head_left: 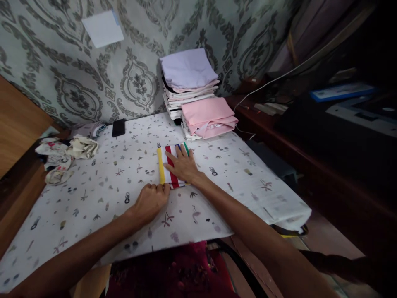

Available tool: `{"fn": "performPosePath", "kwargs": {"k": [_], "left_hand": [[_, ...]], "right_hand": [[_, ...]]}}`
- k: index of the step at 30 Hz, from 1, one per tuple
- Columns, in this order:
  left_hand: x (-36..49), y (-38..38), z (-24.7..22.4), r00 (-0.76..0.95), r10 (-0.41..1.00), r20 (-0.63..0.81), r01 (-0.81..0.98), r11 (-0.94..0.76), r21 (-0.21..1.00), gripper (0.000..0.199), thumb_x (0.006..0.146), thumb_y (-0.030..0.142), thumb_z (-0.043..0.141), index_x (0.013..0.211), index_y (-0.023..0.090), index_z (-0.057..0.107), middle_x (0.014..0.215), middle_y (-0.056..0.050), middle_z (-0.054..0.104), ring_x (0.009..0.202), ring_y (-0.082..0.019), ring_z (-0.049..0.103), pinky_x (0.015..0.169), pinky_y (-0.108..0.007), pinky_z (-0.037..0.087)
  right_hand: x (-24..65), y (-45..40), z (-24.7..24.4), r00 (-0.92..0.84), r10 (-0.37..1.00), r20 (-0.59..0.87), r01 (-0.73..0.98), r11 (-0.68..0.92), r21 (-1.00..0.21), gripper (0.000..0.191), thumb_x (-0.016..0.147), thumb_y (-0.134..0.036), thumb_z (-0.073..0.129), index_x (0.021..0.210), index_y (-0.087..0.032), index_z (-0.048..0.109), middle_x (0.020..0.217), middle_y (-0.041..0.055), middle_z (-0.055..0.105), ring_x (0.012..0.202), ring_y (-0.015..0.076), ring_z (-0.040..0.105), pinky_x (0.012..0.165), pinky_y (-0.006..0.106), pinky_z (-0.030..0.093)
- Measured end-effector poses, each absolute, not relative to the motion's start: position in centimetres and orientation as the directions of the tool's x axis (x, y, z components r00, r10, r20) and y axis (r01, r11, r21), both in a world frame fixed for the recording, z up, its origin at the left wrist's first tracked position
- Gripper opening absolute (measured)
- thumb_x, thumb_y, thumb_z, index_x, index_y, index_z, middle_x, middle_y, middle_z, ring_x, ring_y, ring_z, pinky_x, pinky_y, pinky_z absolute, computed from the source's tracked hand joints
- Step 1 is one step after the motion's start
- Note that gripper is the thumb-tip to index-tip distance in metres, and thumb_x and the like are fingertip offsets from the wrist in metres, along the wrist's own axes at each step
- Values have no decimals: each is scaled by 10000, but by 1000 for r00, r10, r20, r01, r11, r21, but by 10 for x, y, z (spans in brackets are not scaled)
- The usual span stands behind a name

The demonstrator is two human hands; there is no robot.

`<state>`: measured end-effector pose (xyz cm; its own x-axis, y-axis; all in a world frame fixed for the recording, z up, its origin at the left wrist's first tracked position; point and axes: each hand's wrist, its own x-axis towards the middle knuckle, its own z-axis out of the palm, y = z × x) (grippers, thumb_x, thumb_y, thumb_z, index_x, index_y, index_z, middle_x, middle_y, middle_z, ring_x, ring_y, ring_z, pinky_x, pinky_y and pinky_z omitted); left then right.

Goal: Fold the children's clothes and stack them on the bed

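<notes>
The left hand point(153, 200) pinches the folded, multicolour-striped cloth point(173, 179) at its seven-o'clock corner. The right hand point(185, 167) spreads flat atop it.

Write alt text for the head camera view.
A person's right hand lies spread on a folded striped cloth, while the left hand is curled at its near left corner. It lies on a patterned table cover, with a tall folded stack and a shorter, pink-topped stack behind; crumpled cloths lie to the left.
</notes>
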<state>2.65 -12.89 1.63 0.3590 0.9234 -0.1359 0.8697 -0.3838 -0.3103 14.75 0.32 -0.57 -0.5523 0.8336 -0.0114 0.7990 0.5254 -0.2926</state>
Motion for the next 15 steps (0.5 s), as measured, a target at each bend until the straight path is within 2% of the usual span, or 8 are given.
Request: {"fn": "performPosePath", "kwargs": {"k": [4,7,9,12,15], "left_hand": [[27,-145,17,334,920,-206,885,-381,-269,293,888,4,446,1100,86,630,835,-163,729,719,-285,732,631,-388,560],[18,-158,23,298,907,-296,921,-354,-160,248,892,32,447,1028,129,631,846,-134,735,727,-276,725,631,-371,540],[6,-155,30,258,918,-301,955,-289,-63,194,941,131,437,973,171,624,802,-86,729,711,-256,709,637,-351,514],[-18,-123,36,165,976,-144,980,-146,133,230,991,294,385,951,222,600,743,-15,689,689,-209,664,655,-310,464],[-39,-64,28,67,997,48,923,-80,376,216,951,308,418,1087,243,572,787,12,662,690,-173,613,666,-279,435]], "right_hand": [[148,3,-10,-553,833,5,794,529,-302,634,995,-573,413,1556,-281,368,1669,140,204,1539,391,64,1189,644,101],[149,5,-11,-558,830,7,786,531,-318,631,996,-572,409,1559,-289,363,1675,127,188,1541,389,49,1187,648,94],[150,6,-12,-564,826,8,779,535,-326,634,997,-571,403,1562,-287,356,1677,127,180,1542,388,40,1189,645,91],[150,7,-14,-571,821,11,772,541,-332,638,999,-567,397,1563,-272,356,1674,138,184,1542,385,45,1190,638,90],[151,6,-14,-566,824,21,773,539,-334,634,999,-563,399,1557,-263,370,1667,153,199,1541,383,61,1189,631,102]]}}
